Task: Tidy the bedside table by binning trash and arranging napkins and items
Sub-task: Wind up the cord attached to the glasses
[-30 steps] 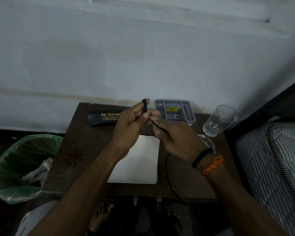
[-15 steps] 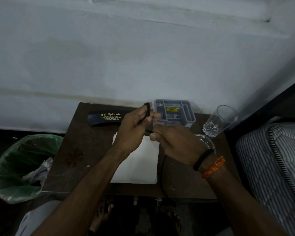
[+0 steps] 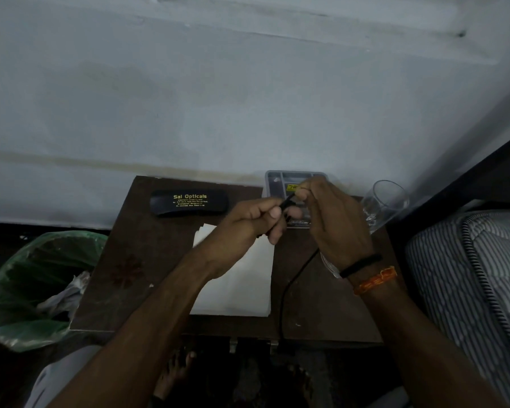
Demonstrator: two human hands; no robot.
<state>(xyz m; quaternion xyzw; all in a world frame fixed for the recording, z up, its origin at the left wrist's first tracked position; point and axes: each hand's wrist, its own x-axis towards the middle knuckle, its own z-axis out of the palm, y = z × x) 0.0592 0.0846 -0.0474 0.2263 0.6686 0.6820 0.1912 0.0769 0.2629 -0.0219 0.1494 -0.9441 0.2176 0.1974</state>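
Observation:
Both hands work a thin black cable (image 3: 289, 285) above the dark wooden bedside table (image 3: 136, 260). My left hand (image 3: 253, 222) grips a coiled bundle of the cable in its closed fingers. My right hand (image 3: 333, 219) pinches a strand of the same cable just above and to the right, over the grey plastic organiser box (image 3: 277, 179). The cable's loose end trails down across the table and over its front edge. A stack of white napkins (image 3: 242, 284) lies flat under my left forearm.
A black spectacle case (image 3: 189, 201) with yellow lettering lies at the table's back left. A clear drinking glass (image 3: 390, 201) stands at the back right. A green-lined bin (image 3: 39, 287) holding crumpled trash sits left of the table. A striped mattress (image 3: 471, 278) borders the right side.
My right hand has risen from below the left hand to above and right of it, carrying the cable strand over the organiser box. The left hand has turned slightly, still holding the coil.

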